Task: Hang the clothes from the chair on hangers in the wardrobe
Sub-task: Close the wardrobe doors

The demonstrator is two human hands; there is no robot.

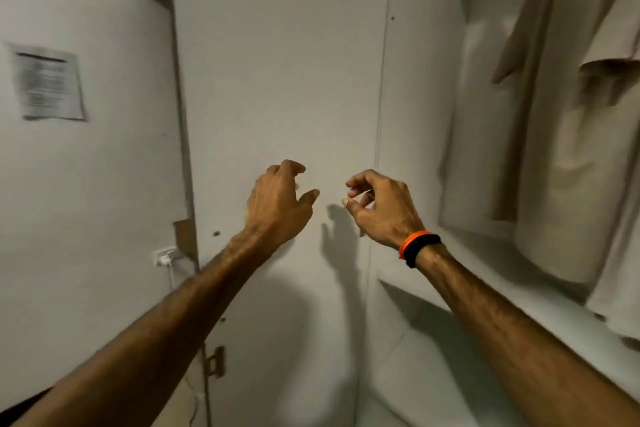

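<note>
Just two empty hands, left and right; two beige garments.

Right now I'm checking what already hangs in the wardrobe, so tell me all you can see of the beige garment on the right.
The beige garment hangs in the open wardrobe compartment at the right, cut off by the frame's top and right edges. It looks like plain, light woven cloth. A short sleeve sticks out to the left, and another sleeve opening shows dark at the right edge. Its hem falls just above the white shelf. Its hanger is out of view. Neither hand touches it.
</note>
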